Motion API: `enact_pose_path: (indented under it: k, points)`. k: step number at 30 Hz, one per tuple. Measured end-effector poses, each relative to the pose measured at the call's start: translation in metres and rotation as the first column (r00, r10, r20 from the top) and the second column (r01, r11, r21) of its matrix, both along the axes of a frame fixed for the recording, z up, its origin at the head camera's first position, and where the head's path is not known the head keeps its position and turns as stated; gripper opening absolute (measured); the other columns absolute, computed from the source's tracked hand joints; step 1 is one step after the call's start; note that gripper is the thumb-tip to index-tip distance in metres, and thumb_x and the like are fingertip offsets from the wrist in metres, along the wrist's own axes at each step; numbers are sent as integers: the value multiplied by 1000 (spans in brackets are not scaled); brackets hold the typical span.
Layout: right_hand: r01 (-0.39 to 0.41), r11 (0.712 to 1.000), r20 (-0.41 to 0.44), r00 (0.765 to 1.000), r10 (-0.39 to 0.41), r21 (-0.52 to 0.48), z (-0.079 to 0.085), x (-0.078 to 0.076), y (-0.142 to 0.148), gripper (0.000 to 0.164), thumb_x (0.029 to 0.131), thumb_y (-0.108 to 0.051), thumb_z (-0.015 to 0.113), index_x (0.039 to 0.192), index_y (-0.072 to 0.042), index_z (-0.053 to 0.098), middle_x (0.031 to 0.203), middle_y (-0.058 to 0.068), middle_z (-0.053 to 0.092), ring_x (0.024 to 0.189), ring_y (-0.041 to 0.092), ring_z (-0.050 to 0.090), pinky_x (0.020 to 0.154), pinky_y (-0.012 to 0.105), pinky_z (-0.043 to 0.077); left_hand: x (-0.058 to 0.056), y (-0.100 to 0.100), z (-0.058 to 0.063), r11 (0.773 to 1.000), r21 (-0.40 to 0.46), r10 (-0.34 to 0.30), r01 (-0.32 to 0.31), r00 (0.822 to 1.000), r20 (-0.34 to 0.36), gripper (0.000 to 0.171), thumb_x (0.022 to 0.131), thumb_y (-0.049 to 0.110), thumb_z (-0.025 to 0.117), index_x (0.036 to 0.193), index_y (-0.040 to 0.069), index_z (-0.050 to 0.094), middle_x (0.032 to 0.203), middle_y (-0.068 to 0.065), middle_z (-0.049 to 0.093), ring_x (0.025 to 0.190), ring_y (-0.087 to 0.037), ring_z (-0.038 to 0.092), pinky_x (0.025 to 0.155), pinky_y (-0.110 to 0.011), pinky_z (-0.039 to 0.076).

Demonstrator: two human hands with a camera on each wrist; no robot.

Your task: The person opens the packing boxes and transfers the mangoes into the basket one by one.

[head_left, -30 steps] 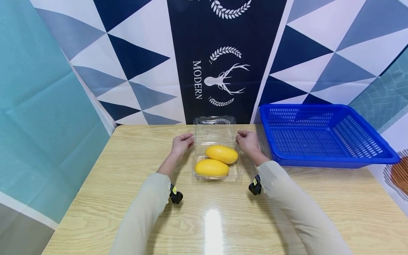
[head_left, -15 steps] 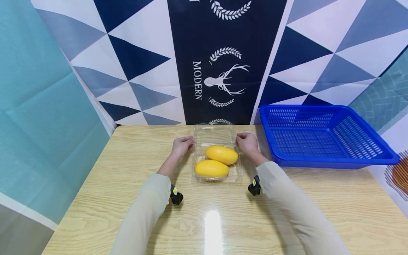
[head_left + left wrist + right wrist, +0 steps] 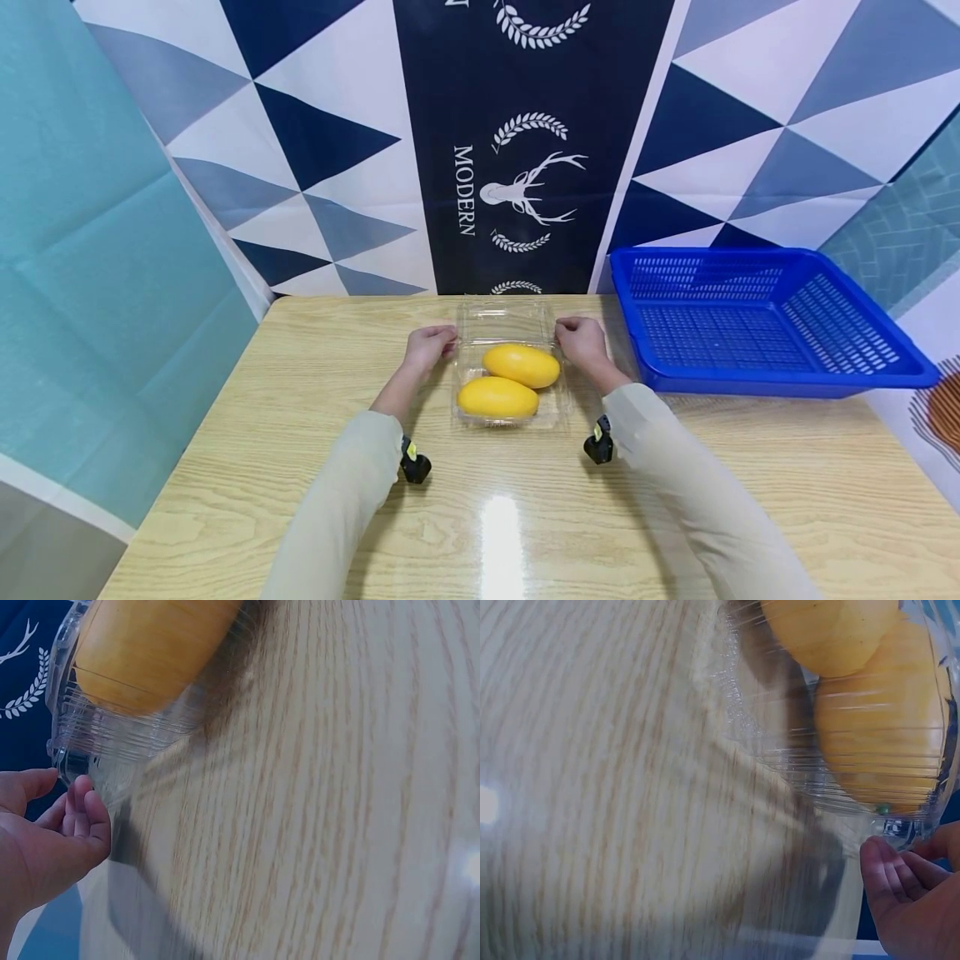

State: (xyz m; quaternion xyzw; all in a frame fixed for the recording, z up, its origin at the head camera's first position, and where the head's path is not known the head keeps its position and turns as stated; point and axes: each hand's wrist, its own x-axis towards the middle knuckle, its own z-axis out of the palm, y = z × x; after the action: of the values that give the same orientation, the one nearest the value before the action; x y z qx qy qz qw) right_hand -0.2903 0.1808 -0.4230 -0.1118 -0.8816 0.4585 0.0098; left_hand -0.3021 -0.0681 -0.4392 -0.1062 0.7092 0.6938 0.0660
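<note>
A clear plastic clamshell container point(image 3: 553, 408) sits with its lid point(image 3: 502, 323) raised at the back, toward the wall. Two yellow oval fruits lie inside: the rear fruit point(image 3: 521, 365) is shifted right, the front fruit point(image 3: 498, 397) left. My left hand point(image 3: 429, 346) pinches the lid's left edge between thumb and fingers. On the opposite side my right hand point(image 3: 583, 340) grips the right edge the same way. The left wrist view has one fruit point(image 3: 146, 652) behind ribbed plastic, above the left hand point(image 3: 49, 840). In the right wrist view, fingertips of the right hand point(image 3: 911, 889) meet the clear rim.
A blue perforated plastic basket point(image 3: 772, 383) stands at the right rear of the wooden table point(image 3: 300, 417). Close behind the table hangs a patterned cloth point(image 3: 517, 192) with a deer motif. A teal cloth point(image 3: 112, 250) borders the left side.
The lid's far edge has dropped in the head view, from above the table's rear edge to about level with it. Both hands have come down slightly with it; the fruits stay put.
</note>
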Motion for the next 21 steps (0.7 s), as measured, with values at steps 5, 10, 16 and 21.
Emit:
enact_pose_path:
  k: [5,10,16,21]
  points:
    - [3,1000,5,1000,-3,-2,-1,1,0,36,97,-18,45,125,1,58,110,18,65,92,20,59,76,23,49,1,-1,-1,1000,4,-7,7,1000,20,29,92,9,57,116,-6,61,97,-13,66,68,-6,57,66,-18,50]
    - [18,998,-24,1000,-19,-52,-3,2,2,35,95,-16,47,122,2,59,108,20,65,78,12,59,62,14,45,2,-2,-1,1000,5,-17,17,999,37,29,92,11,58,116,-4,62,97,-11,66,70,-8,58,69,-21,52]
    - [33,989,-29,999,-37,-143,-5,5,7,34,95,-16,47,121,4,58,100,17,64,66,3,53,58,12,45,7,-3,0,999,-3,-33,33,999,39,28,93,13,56,116,-1,62,100,-8,64,76,-11,59,70,-21,52]
    - [22,988,-33,999,-27,-155,-2,10,10,35,96,-17,47,122,3,57,109,19,61,73,8,56,63,13,47,13,-7,0,999,-13,-52,52,998,33,30,93,17,58,118,1,61,105,-11,64,74,-10,60,67,-20,51]
